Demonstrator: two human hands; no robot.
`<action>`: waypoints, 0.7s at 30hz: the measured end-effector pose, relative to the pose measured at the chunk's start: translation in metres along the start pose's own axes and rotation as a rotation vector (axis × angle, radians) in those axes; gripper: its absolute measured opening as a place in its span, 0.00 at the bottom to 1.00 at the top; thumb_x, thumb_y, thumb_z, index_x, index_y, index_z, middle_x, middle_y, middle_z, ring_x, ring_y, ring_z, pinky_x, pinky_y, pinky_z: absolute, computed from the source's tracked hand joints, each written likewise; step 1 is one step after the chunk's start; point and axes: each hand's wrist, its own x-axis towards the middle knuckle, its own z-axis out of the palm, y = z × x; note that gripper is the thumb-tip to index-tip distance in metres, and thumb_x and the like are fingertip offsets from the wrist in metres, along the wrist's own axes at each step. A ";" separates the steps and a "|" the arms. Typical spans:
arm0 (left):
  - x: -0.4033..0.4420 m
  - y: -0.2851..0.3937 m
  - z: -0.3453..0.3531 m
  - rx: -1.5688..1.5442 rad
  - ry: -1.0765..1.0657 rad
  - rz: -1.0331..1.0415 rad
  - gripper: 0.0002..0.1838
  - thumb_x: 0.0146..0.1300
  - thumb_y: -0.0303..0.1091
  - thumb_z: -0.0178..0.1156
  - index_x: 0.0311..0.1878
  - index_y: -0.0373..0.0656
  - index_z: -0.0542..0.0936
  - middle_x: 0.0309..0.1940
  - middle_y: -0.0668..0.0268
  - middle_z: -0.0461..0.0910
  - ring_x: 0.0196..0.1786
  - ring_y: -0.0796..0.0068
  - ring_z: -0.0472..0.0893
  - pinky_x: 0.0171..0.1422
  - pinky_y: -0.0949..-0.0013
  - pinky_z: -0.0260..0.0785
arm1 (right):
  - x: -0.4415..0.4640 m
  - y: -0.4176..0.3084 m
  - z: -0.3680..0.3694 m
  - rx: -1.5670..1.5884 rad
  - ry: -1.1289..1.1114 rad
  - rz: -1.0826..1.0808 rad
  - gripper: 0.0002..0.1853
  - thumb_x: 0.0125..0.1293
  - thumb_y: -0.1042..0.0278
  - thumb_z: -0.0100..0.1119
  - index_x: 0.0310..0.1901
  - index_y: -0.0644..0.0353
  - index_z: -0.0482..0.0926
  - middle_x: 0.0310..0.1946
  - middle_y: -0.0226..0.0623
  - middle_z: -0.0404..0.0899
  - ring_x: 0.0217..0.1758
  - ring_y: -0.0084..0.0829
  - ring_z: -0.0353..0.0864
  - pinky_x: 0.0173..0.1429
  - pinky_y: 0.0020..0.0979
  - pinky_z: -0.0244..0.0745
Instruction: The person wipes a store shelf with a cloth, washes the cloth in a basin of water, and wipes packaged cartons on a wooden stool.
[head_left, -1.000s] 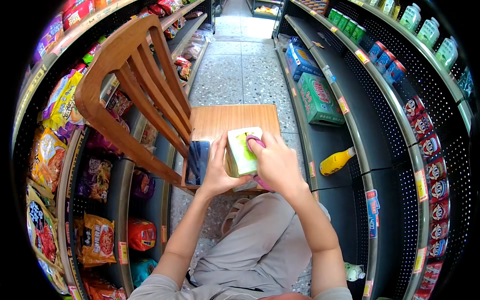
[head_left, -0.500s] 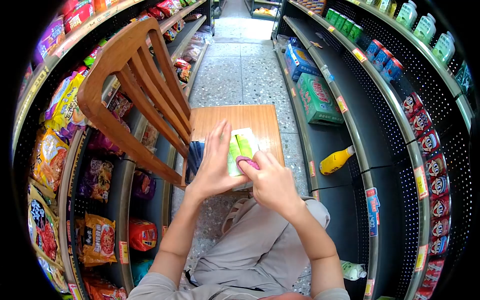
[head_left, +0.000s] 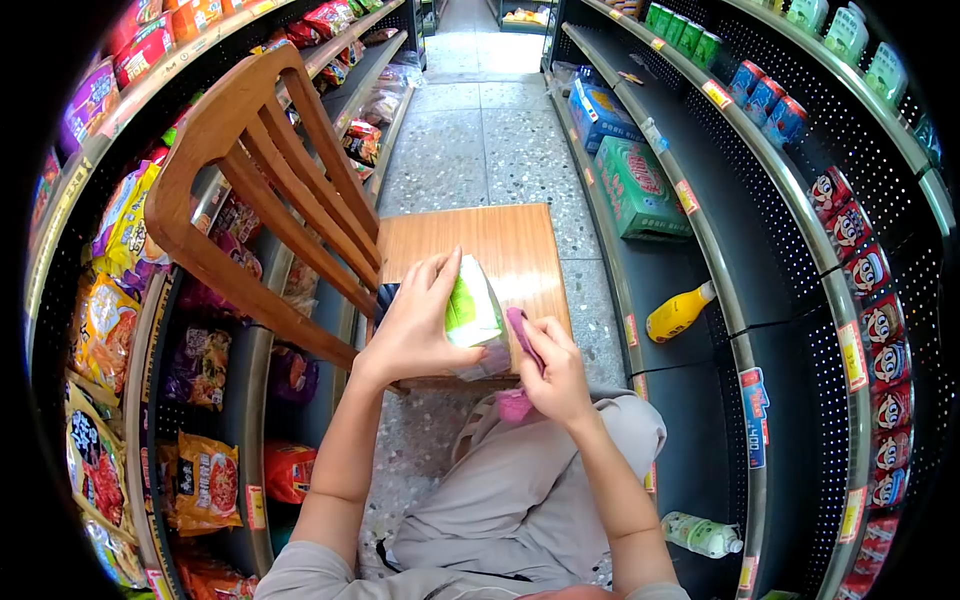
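A white and green carton point(head_left: 474, 306) is tilted above the front part of a wooden chair seat point(head_left: 520, 240). My left hand point(head_left: 422, 325) is wrapped round its left side, thumb across the near end. Just right of the carton, my right hand point(head_left: 556, 375) is closed on a pink cloth point(head_left: 516, 403), part of which hangs below the fingers. The cloth and the carton are slightly apart. A dark phone point(head_left: 386, 298) lies at the seat's left edge, mostly hidden behind my left hand.
The slatted chair back point(head_left: 300, 200) rises at the left. Shelves of packaged food point(head_left: 208, 480) line the left side. On the right shelves are a green box point(head_left: 640, 190), a yellow bottle point(head_left: 680, 312), a clear bottle point(head_left: 702, 535) and several cans point(head_left: 765, 100).
The cloth has moved off the carton's top to its right, with my right hand. The carton has turned and tilted in my left hand. The view has shifted slightly.
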 end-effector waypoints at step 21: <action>-0.003 -0.024 0.082 -0.482 0.369 -0.002 0.62 0.33 0.41 0.78 0.76 0.34 0.58 0.67 0.50 0.64 0.71 0.52 0.65 0.76 0.55 0.55 | 0.000 0.043 -0.022 -0.342 0.063 -0.186 0.18 0.55 0.70 0.73 0.49 0.57 0.84 0.39 0.35 0.79 0.39 0.37 0.82 0.40 0.36 0.78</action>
